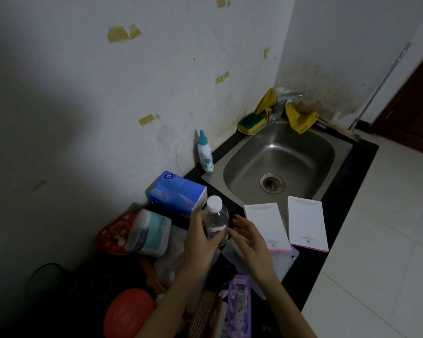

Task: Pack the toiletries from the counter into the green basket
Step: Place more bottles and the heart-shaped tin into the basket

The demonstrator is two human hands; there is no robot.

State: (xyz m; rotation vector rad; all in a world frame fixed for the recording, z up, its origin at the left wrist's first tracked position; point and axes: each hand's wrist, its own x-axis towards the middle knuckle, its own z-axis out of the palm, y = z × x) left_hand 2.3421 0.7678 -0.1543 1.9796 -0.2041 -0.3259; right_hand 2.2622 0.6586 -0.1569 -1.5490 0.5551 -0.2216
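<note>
**Head view.** My left hand (200,240) grips the clear white-capped bottle (216,217) upright, with the fingers curled round its left side. My right hand (250,236) hovers just beside it, fingers relaxed and spread, holding nothing. For a clean transfer, I judge the bottle should travel cap-up, steadied from the right. It is held above the dark counter (358,162), near the blue tissue pack (176,191). I cannot make out the green basket here.

Blue tissue pack (177,192), white-capped clear bottle (216,219), yellow-green sponge (251,122).
</note>
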